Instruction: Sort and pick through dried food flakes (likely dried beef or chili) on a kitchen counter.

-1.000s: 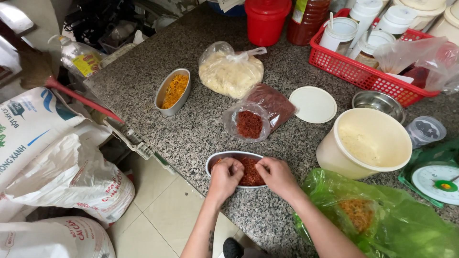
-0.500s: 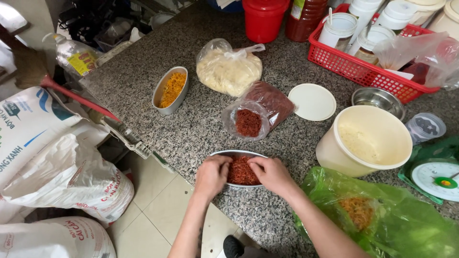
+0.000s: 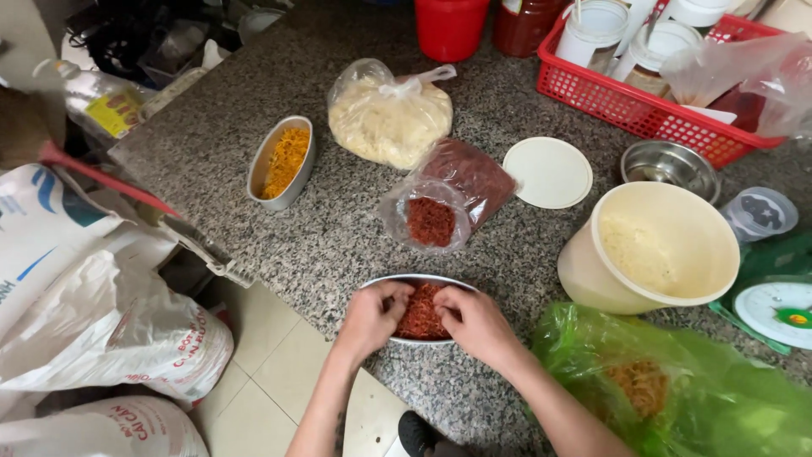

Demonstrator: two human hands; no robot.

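Two oval dishes [image 3: 282, 162] [image 3: 420, 283], three filled bags [image 3: 390, 118] [image 3: 448, 199] [image 3: 677, 389], one bucket [image 3: 651, 250].

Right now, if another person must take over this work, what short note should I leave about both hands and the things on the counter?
Left hand: bare, fingers in the red shredded food, resting on the near rim of the metal bowl.
Right hand: the same, on the bowl's right side. Neither hand holds a tool.
Things: the bowl sits at the counter's front edge. Behind it lies an open clear bag of the same red shreds. An oval dish of orange shreds stands to the left, a cream bucket to the right.
Done: the bowl holds a heap of red shreds.
Left: the bag is not empty; the hands are in the heap.
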